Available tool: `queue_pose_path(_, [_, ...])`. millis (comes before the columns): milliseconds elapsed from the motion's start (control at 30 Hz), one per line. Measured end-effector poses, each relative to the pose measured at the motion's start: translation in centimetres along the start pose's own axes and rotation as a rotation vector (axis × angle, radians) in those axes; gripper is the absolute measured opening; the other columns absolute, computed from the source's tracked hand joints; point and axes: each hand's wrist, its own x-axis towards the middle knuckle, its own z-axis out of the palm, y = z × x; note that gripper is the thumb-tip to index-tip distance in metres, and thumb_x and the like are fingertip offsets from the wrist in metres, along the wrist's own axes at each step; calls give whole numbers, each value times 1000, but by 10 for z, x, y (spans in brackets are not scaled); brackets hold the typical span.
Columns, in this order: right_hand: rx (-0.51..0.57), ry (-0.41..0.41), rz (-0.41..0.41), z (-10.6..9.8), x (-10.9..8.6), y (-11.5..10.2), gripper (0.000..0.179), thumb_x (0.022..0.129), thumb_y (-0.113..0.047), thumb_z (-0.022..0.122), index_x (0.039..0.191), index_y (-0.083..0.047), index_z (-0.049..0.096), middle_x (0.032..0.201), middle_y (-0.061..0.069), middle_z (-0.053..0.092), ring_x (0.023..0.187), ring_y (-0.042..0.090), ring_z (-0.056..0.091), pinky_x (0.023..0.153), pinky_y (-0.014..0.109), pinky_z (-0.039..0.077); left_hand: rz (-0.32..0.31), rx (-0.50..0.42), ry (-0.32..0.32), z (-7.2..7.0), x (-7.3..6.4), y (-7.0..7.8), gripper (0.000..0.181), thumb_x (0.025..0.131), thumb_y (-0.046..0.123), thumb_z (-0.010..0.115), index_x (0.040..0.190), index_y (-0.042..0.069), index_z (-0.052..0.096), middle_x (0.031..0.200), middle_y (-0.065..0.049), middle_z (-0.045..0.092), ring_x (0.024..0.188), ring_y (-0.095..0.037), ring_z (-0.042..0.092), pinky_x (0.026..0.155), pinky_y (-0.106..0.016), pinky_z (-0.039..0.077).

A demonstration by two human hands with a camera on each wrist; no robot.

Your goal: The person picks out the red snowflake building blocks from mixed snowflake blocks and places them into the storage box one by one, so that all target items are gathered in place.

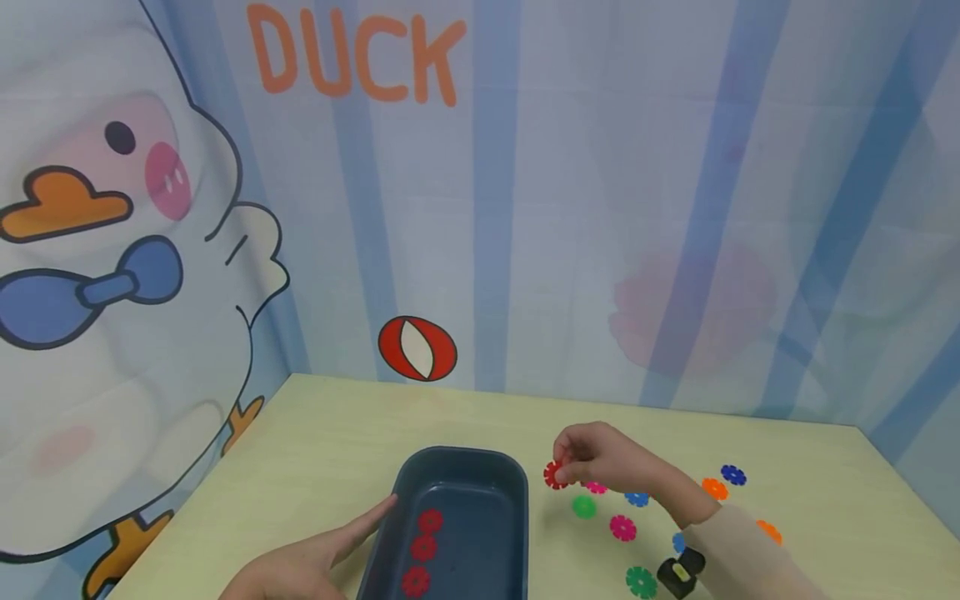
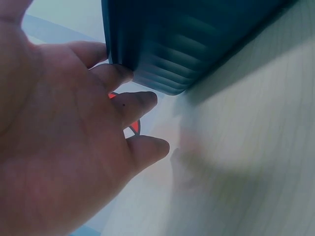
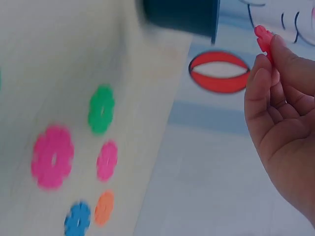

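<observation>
Between thumb and fingertips my right hand pinches a red notched plastic disc, held above the table to the right of a dark blue tray. The right wrist view shows the same disc edge-on in the fingers. Inside the tray, several red discs lie in a row along its left side. My left hand is at the tray's left wall, fingers extended and touching the rim. In the left wrist view, fingertips of that hand rest against the tray's outer side.
Right of the tray lie loose discs: light green, pink, dark green, blue, orange and dark blue. A small black object is by the right sleeve. A printed curtain hangs behind the table.
</observation>
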Motion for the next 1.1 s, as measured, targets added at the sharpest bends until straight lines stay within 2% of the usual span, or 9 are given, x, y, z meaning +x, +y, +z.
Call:
queue_pose_path(133, [56, -54, -15, 18, 8, -13, 13, 88, -8, 69, 89, -1, 59, 75, 3, 63, 64, 13, 54, 61, 28, 50, 29, 34, -12, -2, 0, -1, 110, 75, 24, 83, 155, 38, 8, 161, -14, -4, 143, -37, 1, 109, -57, 21])
queue_pose_path(367, [146, -163, -39, 51, 20, -31, 12, 88, -7, 69, 92, 1, 61, 72, 0, 59, 63, 11, 53, 61, 26, 49, 26, 2, -12, -1, 1, -2, 108, 75, 22, 83, 154, 39, 11, 161, -14, -3, 142, -36, 4, 109, -58, 22])
queue_pose_path(533, [149, -229, -36, 76, 27, -42, 10, 86, -6, 71, 90, -1, 63, 73, -1, 62, 63, 5, 55, 61, 21, 48, 14, 9, 1, -1, 1, -1, 107, 76, 19, 81, 155, 37, 11, 161, -14, -1, 142, -36, 6, 110, -60, 20])
queue_pose_path(667, [145, -285, -31, 95, 35, -48, 8, 84, -3, 72, 87, -2, 64, 72, -2, 64, 61, 2, 56, 59, 18, 48, 20, 80, 12, -2, 1, 0, 107, 76, 21, 81, 155, 37, 9, 161, -14, -1, 143, -38, 3, 109, -66, 14])
queue_pose_path(833, [137, -360, -54, 114, 44, -52, 9, 82, 0, 72, 85, 3, 64, 70, 6, 65, 57, 0, 56, 56, 15, 46, 36, 154, 5, -4, 2, 0, 107, 78, 27, 79, 155, 35, 7, 162, -13, -2, 144, -40, -1, 107, -69, 9])
queue_pose_path(967, [123, -412, -76, 126, 49, -51, 10, 82, 2, 72, 86, 4, 64, 71, 11, 66, 58, -2, 56, 57, 14, 47, 46, 198, -3, -5, 2, 0, 108, 77, 31, 79, 155, 34, 5, 162, -12, -3, 144, -40, -3, 108, -68, 10])
queue_pose_path(1100, [76, -468, -92, 136, 53, -48, 8, 82, 5, 69, 88, 5, 64, 72, 11, 66, 59, -5, 54, 60, 14, 49, 52, 194, -20, -6, 2, 1, 106, 78, 34, 78, 155, 35, 4, 162, -12, -4, 144, -41, -4, 108, -68, 10])
